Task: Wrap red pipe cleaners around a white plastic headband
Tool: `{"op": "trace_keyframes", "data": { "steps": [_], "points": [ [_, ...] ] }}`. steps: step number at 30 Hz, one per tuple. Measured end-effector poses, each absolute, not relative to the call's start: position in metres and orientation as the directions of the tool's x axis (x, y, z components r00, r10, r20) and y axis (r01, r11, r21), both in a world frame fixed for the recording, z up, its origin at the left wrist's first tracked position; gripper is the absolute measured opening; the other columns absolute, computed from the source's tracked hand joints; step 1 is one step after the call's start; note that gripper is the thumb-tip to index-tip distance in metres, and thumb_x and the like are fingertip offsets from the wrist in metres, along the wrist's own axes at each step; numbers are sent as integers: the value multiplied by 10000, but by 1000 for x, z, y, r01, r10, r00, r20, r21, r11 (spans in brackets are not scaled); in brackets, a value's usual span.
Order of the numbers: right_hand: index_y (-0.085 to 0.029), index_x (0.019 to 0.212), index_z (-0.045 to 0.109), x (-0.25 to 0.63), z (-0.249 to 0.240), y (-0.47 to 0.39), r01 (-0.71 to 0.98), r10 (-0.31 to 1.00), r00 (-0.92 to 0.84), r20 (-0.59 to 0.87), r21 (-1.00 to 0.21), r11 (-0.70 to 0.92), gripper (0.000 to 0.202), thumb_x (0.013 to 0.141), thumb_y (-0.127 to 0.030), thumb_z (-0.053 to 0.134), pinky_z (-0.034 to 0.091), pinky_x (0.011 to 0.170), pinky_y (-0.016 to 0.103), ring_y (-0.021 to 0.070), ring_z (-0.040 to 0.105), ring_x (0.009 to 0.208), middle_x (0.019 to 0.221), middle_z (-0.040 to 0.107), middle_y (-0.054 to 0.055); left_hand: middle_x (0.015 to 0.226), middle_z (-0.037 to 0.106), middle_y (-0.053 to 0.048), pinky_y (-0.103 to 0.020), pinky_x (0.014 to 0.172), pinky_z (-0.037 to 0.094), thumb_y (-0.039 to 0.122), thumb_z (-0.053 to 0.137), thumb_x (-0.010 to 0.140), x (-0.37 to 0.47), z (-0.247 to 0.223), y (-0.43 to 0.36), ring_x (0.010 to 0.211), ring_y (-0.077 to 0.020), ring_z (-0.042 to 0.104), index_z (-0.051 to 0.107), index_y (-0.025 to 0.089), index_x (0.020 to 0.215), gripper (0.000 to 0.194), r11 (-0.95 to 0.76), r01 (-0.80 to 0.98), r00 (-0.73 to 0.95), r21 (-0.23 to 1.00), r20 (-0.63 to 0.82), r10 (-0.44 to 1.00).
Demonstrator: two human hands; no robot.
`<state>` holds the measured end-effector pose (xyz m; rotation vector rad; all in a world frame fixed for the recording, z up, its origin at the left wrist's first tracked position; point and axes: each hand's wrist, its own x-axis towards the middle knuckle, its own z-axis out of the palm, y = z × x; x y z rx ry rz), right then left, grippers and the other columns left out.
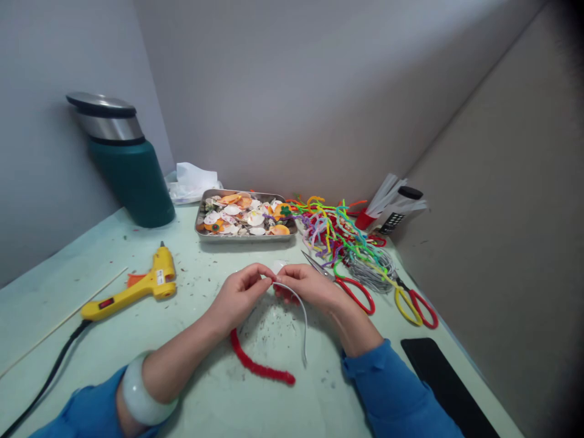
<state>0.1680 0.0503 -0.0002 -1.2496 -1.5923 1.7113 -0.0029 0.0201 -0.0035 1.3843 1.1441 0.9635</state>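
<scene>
Grey wire [305, 325] pinched at one end by both hands

Left hand [237, 298] and right hand [314, 287] meet over the middle of the counter [191, 389], just in front of the shell tray [246, 238]. Thumbs and forefingers are closed in a pinch around the wire's upper end; what the other curled fingers hold is hard to tell.

Good handling here, I judge, means gripping close to the very end, steadying with one hand while the other makes small bends. A firm but light pinch should avoid kinking the thin strand, and the loose tail is best kept away from the sleeves.

The wire's long axis is a curve: it leaves the fingertips towards the right, arches over, then runs down towards the wearer, its free tip pointing at the near edge. Below, a fuzzy red stem [256, 366] bows out from under the left hand, its free end pointing right and slightly nearer; whether its hidden end is gripped cannot be told.
</scene>
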Motion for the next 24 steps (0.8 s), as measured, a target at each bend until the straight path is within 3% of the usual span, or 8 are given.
{"op": "trace_keyframes", "data": {
  "steps": [7, 11, 17, 20, 24],
  "points": [
    [-127, 703, 582, 169, -3, 52, 233, 837, -454, -307, -947, -221, 320, 776, -436, 614, 345, 404, 170, 67, 517, 457, 640, 596, 18, 707, 637, -11, -227, 620, 405, 332, 583, 759, -2, -5, 22, 657, -135, 539, 633, 151, 822, 198, -5, 81, 254, 997, -16, 967],
    [-117, 704, 597, 170, -1, 52, 234, 819, -471, -328, -942, -243, 404, 805, -506, 553, 347, 412, 179, 66, 503, 443, 633, 607, 32, 765, 679, -44, -248, 703, 432, 340, 577, 763, -1, -3, 21, 742, -167, 588, 644, 143, 774, 209, 5, 45, 292, 999, -17, 956],
    [-123, 735, 626, 173, 2, 51, 294, 841, -461, -283, -943, -156, 424, 800, -536, 553, 356, 440, 182, 75, 528, 476, 642, 617, 28, 493, 522, 43, -206, 418, 265, 403, 596, 734, 0, -3, 21, 425, -87, 386, 644, 154, 749, 254, 105, 132, 162, 986, -126, 979],
    [-126, 747, 626, 174, 3, 50, 301, 840, -475, -263, -945, -125, 380, 793, -500, 583, 354, 446, 180, 72, 524, 487, 655, 617, 24, 444, 458, 60, -206, 391, 211, 421, 604, 719, -1, -5, 22, 387, -73, 303, 642, 152, 750, 274, 122, 132, 142, 984, -140, 980],
    [-118, 739, 633, 172, 6, 49, 268, 803, -540, -254, -956, -123, 389, 798, -498, 576, 353, 454, 189, 71, 514, 489, 662, 623, 33, 464, 479, 51, -207, 390, 204, 443, 603, 707, -1, -7, 23, 387, -72, 299, 632, 156, 735, 290, 126, 122, 145, 984, -144, 979]
  ]
}}
